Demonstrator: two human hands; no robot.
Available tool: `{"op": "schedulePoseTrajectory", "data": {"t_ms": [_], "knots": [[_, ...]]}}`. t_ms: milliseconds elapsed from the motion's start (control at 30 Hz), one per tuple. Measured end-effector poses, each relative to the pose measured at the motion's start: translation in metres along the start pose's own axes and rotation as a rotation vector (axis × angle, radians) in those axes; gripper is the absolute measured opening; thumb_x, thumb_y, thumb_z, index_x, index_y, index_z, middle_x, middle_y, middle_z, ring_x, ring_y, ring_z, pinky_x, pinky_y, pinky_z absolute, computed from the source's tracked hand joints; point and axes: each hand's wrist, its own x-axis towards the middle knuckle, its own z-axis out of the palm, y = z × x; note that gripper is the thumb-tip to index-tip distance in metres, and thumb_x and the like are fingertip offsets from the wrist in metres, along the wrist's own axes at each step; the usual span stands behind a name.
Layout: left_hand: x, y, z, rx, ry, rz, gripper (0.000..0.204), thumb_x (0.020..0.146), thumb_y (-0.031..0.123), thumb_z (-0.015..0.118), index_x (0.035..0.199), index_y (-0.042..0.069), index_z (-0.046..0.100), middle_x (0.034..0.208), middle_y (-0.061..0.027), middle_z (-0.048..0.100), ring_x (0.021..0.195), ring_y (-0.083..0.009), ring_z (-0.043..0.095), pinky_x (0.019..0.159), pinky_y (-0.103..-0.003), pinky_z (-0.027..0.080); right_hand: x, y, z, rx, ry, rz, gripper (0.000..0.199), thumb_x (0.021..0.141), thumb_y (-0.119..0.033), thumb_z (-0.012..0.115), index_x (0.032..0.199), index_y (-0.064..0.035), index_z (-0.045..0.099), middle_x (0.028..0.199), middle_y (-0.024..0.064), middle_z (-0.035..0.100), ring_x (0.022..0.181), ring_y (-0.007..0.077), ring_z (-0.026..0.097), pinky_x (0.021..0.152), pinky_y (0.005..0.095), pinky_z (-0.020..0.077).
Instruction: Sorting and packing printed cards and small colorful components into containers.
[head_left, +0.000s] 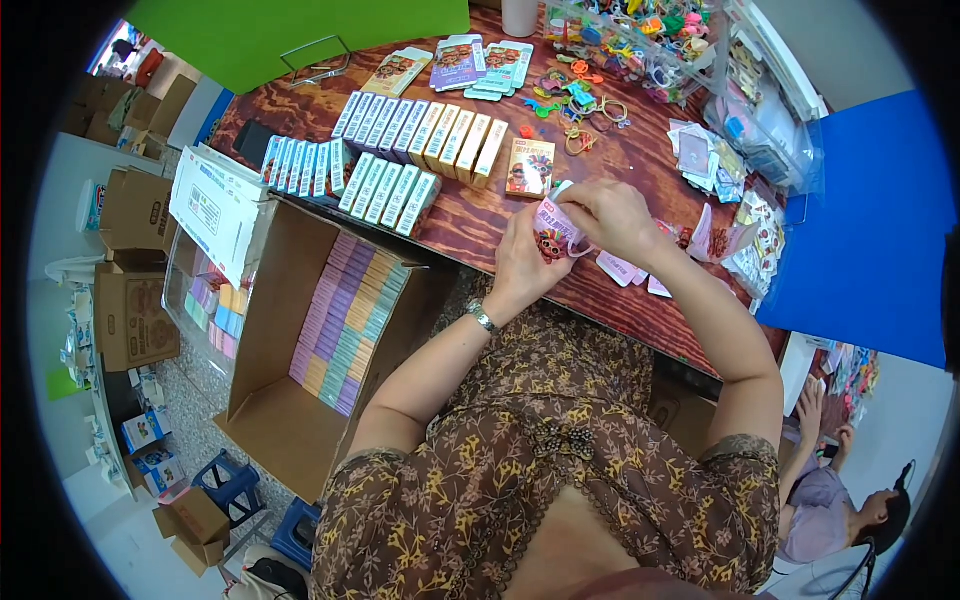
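My left hand grips a small pink printed pouch with a cartoon figure, held above the table's front edge. At the pouch's top my right hand is closed in a pinch; whatever its fingers hold there is hidden. Just beyond the pouch stands a small orange-and-white printed box. More pink pouches lie flat beside my right forearm. To the left are rows of small boxes, with orange-edged ones and teal-edged ones.
Small plastic trinkets and flat cartons lie farther back. A clear bin of trinkets and card packs are at the right. An open cardboard box of stacked coloured packs stands left, below the table. Another person sits at lower right.
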Motion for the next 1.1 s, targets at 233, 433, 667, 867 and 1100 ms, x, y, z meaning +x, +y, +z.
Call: {"op": "schedulePoseTrajectory", "data": {"t_ms": [233,433,667,867,1100], "knots": [[0.002,0.003,-0.006,-0.078,-0.004,-0.009,0.078,0.069,0.02,0.084,0.134,0.001,0.045,0.119,-0.02,0.058,0.112,-0.0373,0.059,0.092,-0.045,0.051,-0.016,0.012,-0.031,-0.06,-0.024,-0.098,0.02,0.082,-0.018,0.075,0.101,-0.0114,0.073,0.113,0.0085,0.064,0.108,0.0311,0.06,0.088,0.0429,0.0518],[0.004,0.0,-0.002,-0.081,0.016,0.086,0.075,0.07,0.018,0.084,0.133,0.002,0.046,0.119,-0.0198,0.058,0.111,-0.0368,0.059,0.093,-0.045,0.051,-0.023,0.003,-0.059,0.048,0.037,-0.191,0.016,0.085,-0.015,0.073,0.099,-0.0084,0.07,0.102,0.0109,0.066,0.099,0.0305,0.064,0.084,0.0422,0.0527],[0.001,-0.002,0.003,-0.093,0.037,0.145,0.074,0.072,0.013,0.083,0.135,-0.001,0.045,0.122,-0.0206,0.055,0.114,-0.0378,0.055,0.098,-0.045,0.046,-0.019,-0.017,-0.07,0.272,0.077,0.076,0.016,0.093,-0.015,0.069,0.101,-0.0008,0.069,0.083,0.0147,0.072,0.074,0.0246,0.073,0.066,0.0359,0.0562],[0.003,0.002,0.007,-0.096,0.067,0.16,0.079,0.072,0.011,0.082,0.139,-0.002,0.043,0.123,-0.0211,0.054,0.116,-0.0379,0.053,0.099,-0.045,0.045,-0.014,-0.02,-0.059,0.251,0.121,0.063,0.016,0.094,-0.013,0.069,0.103,0.0005,0.07,0.084,0.0125,0.073,0.075,0.0194,0.074,0.068,0.0323,0.058],[0.011,0.001,0.021,-0.149,0.082,0.204,0.081,0.068,0.015,0.084,0.137,-0.003,0.046,0.126,-0.0213,0.055,0.116,-0.0379,0.055,0.1,-0.045,0.045,-0.022,-0.011,-0.057,0.071,0.179,0.064,0.02,0.091,-0.016,0.071,0.104,-0.0017,0.071,0.087,0.0133,0.073,0.077,0.0254,0.074,0.069,0.0357,0.0584]]}}
